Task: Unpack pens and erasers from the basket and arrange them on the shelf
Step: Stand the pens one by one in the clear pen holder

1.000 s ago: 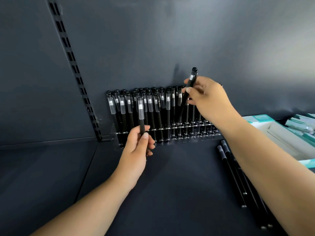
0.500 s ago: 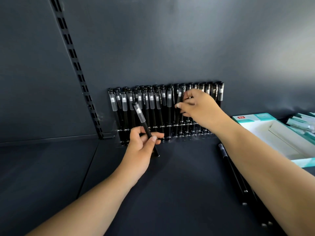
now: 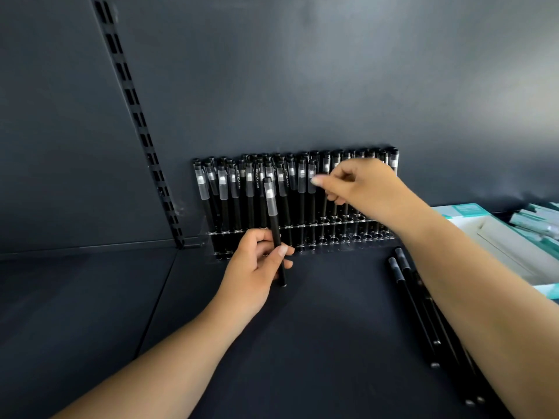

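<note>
We note the left hand (image 3: 257, 264) low at centre, its grip closed round 1 black pen (image 3: 274, 225), thumb and fingers pinching the lower barrel. This pen stands nearly upright, clear cap topmost, its lower end just above the dark shelf (image 3: 317, 343), directly in front of the clear pen rack (image 3: 296, 234). The right hand (image 3: 360, 186) reaches across the rack's right half, fingers loosely curled, index finger and thumb extended toward the cap of a racked pen; we cannot tell whether that grip has hold of anything. The racked pens (image 3: 242, 192) stand upright in a crowded row against the back wall, black barrels with clear caps. Several loose pens (image 3: 414, 303) lie flat on the shelf at right, partly under the right forearm. A teal and white box (image 3: 496, 237) sits open at far right.
</note>
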### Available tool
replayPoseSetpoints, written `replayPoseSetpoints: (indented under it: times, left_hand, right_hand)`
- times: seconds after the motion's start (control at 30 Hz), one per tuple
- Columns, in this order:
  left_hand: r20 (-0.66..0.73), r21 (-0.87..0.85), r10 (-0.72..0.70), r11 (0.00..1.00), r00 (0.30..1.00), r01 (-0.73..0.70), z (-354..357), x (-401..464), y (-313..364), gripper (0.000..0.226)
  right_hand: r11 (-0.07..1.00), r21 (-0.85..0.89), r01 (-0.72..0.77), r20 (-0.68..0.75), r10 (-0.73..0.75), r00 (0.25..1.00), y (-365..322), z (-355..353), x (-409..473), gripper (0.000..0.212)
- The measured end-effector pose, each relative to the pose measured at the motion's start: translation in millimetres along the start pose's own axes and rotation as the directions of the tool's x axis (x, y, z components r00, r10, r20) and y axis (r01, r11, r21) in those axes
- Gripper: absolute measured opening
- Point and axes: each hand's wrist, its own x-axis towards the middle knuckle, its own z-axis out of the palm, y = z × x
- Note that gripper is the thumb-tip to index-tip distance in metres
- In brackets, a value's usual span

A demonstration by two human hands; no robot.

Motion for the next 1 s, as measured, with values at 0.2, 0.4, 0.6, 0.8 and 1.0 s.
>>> replayPoseSetpoints:
  times: [0.2, 0.4, 0.6, 0.8, 1.0]
  left_hand:
    - [-0.068, -0.04, 0.133, 0.99, 0.989, -0.136, -2.5, -3.8, 2.6, 0.018]
    - [0.027, -0.029, 0.235, 0.972, 0.972, -0.234, -0.5, -9.3, 5.3, 0.023]
    - [0.131, 0.25, 0.358, 0.891, 0.924, -0.38, -2.8, -6.1, -1.3, 0.022]
    - [0.322, 0.737, 0.307, 0.512, 0.896, -0.441, -4.5, -3.1, -6.4, 0.095]
    - [0.294, 0.887, 0.128, 0.333, 0.947, -0.32, 1.6, 0.8, -4.0, 0.101]
  right_hand:
    - [0.914, 0.406, 0.005, 0.141, -0.068, 0.988, -27.7, 1.6, -14.5, 0.013]
    - [0.913, 0.404, -0.051, 0.336, -0.096, 0.937, -27.5, 14.4, -21.2, 0.003]
    - [0.919, 0.391, -0.054, 0.319, -0.08, 0.944, -26.0, 0.0, -15.9, 0.007]
    - [0.996, 0.084, 0.037, -0.25, -0.015, 0.968, -15.2, -21.0, 0.4, 0.014]
    - [0.992, -0.116, 0.054, -0.358, -0.093, 0.929, -6.8, -15.0, 2.4, 0.023]
